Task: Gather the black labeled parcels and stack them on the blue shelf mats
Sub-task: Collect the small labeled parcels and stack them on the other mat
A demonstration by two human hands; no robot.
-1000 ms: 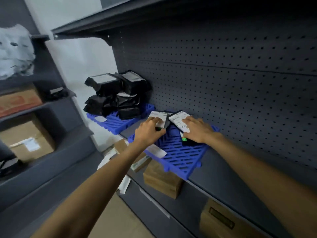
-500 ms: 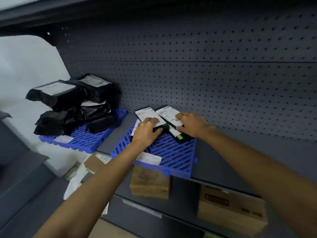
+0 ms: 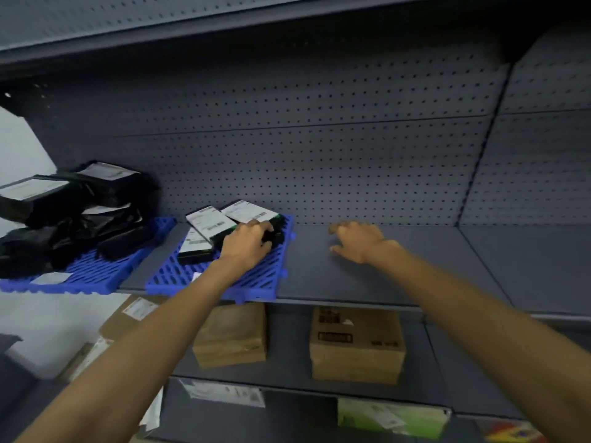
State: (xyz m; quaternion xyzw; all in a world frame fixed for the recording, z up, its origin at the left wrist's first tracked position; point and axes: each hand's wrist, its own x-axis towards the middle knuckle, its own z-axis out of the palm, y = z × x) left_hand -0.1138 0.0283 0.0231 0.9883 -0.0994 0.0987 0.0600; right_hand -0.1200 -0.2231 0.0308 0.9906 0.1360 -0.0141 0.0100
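Left fingers (image 3: 259,227) curl over the near end of the black labeled parcels (image 3: 209,223). The left hand (image 3: 248,244) grips them where they lie overlapped, labels up, on the blue mat (image 3: 257,281). The right hand (image 3: 358,239) hovers above the grey shelf (image 3: 383,270) just beside that mat, its fingers loosely spread and holding nothing. A second blue mat (image 3: 96,273) further left carries a pile of black parcels (image 3: 80,215). Cardboard boxes (image 3: 356,343) sit on the shelf below.

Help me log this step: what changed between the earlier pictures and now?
The right hand lifted off the flat parcels and moved right; it now hovers open over the shelf. The left hand still grips the flat parcels' near end on the blue mat. The parcel pile on the left mat is unchanged.
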